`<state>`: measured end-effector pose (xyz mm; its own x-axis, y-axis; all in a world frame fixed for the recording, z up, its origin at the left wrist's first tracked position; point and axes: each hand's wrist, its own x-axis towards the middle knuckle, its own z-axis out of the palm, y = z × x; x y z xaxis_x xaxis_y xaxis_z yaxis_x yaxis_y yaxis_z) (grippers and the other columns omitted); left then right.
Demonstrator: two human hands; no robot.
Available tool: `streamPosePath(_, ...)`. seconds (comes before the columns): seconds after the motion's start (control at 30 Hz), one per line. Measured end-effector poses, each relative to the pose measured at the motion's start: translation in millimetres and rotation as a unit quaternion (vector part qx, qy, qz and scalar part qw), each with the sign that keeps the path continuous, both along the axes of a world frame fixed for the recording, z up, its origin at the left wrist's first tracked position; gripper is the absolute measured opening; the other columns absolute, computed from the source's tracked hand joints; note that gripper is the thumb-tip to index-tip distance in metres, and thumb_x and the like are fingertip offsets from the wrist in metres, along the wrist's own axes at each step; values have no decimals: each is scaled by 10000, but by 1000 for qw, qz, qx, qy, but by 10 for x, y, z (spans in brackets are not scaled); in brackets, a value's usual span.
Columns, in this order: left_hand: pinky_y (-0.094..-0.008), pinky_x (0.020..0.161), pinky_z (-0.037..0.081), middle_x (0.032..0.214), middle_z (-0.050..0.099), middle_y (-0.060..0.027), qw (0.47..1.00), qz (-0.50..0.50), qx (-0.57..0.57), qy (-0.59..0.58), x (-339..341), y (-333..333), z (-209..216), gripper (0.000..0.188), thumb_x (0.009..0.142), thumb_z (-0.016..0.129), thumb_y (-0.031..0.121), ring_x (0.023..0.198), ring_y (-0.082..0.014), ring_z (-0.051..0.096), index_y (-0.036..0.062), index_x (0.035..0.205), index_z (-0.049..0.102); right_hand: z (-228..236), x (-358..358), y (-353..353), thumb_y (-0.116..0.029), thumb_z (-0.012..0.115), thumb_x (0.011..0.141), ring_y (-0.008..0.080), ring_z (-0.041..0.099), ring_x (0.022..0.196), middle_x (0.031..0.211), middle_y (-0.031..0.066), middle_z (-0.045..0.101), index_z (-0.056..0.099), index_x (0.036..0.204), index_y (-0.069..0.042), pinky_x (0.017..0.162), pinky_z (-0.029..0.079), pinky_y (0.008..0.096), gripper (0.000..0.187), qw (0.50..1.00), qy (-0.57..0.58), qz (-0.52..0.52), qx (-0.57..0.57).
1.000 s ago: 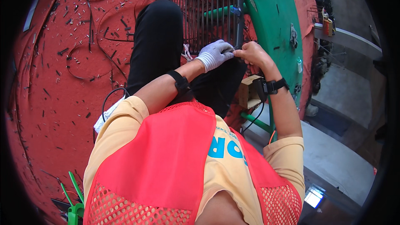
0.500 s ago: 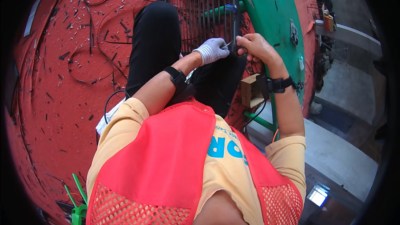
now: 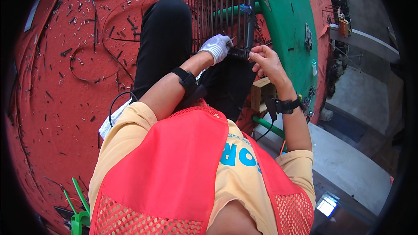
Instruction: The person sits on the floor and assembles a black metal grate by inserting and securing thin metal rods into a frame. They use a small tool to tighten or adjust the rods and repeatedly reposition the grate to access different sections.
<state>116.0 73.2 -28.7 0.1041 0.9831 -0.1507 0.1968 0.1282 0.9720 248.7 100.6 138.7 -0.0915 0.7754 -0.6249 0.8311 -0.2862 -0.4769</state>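
A black barred frame (image 3: 247, 21) with dark wrapped edges rests by my knees, its near corner close to my hands. My left hand (image 3: 217, 48), in a white-grey knit glove, is closed beside the frame's near bar (image 3: 238, 54). A thin, pale, pointed piece (image 3: 233, 40) sticks out from its fingertips; its kind is too small to tell. My bare right hand (image 3: 266, 61) has thumb and forefinger pinched together at the corner, the other fingers loosely curled. Whatever lies in that pinch is too small to make out.
A green plastic chair (image 3: 285, 21) stands to the right, a dark rag (image 3: 308, 37) and a small bottle (image 3: 314, 67) on it. An open cardboard box (image 3: 262, 93) sits under my right forearm. Black offcuts and long strips (image 3: 95, 30) litter the red floor covering (image 3: 48, 117).
My hands have drawn apart: the left has shifted slightly left and up with the thin piece, and the right has lowered a little at the frame's corner. The view has tilted slightly.
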Motion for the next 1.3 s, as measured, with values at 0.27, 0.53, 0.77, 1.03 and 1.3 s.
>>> streamPosePath(0.27,-382,782,479,905,642,-184,997,-33,-69,-26,-2,-36,-41,178,814,610,132,883,-338,616,15,948,618,-263,39,-282,-183,750,774,98,548,569,717,33,574,523,1009,-2,451,468,236,373,971,-56,100,211)
streamPosePath(0.53,-418,832,481,1030,628,-226,990,-53,-133,16,-142,-1,-53,249,828,560,157,988,-395,590,14,1027,606,-539,221,-345,-148,741,762,249,564,720,855,111,529,525,848,-25,614,478,350,263,825,-119,277,478)
streamPosePath(0.77,-416,837,478,1047,625,-220,992,-43,-113,42,-178,43,-148,245,812,564,154,1001,-403,578,39,1022,613,-534,275,-292,-89,687,789,290,559,758,862,122,517,504,819,-27,629,476,374,196,785,-75,346,508)
streamPosePath(1.03,-419,814,485,1026,636,-214,991,-79,-99,50,-161,62,-248,235,802,573,154,987,-387,595,37,996,636,-500,274,-285,-53,637,809,320,557,732,846,143,495,506,868,-32,651,478,402,146,811,-102,318,480)
streamPosePath(1.3,-347,698,508,830,667,-129,991,-48,-89,84,-181,133,-434,200,753,640,147,758,-238,640,53,930,641,-624,202,-335,-65,637,814,339,571,765,890,142,498,513,883,-46,671,494,428,144,857,-146,183,460)
